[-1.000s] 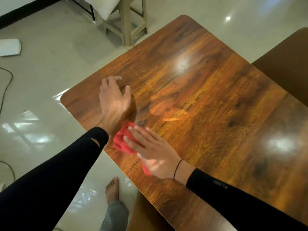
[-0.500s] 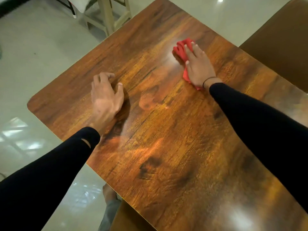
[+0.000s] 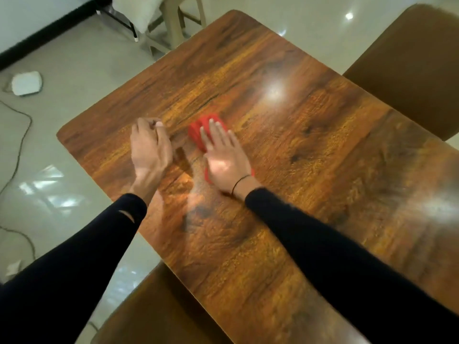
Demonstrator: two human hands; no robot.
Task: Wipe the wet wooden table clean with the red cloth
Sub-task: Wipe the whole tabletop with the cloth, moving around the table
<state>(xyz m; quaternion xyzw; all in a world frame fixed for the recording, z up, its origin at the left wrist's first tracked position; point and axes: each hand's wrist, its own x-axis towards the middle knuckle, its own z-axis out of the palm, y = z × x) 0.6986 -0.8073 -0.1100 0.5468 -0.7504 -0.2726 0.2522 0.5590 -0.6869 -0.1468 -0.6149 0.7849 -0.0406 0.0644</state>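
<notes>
Moved: right hand point(image 3: 224, 158) and red cloth point(image 3: 198, 131) back beside left hand point(image 3: 150, 151).
Surface: glossy wooden table point(image 3: 323, 157), tiled floor point(image 3: 74, 70).
Fingers: right flat, pressing cloth; left curled on table.

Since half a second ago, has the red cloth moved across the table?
Yes. The red cloth, under the right hand, has come back from the table's far side to beside the left hand, nearer the person.

A red cloth point(image 3: 201, 131) is pressed flat on the wooden table point(image 3: 310, 150) by the right hand point(image 3: 223, 158), fingers straight. The left hand point(image 3: 150, 151) is rested on the table just beside it, fingers curled at the tips. Brown chairs point(image 3: 409, 70) are seen at two sides, and a white device point(image 3: 26, 83) on the floor.
</notes>
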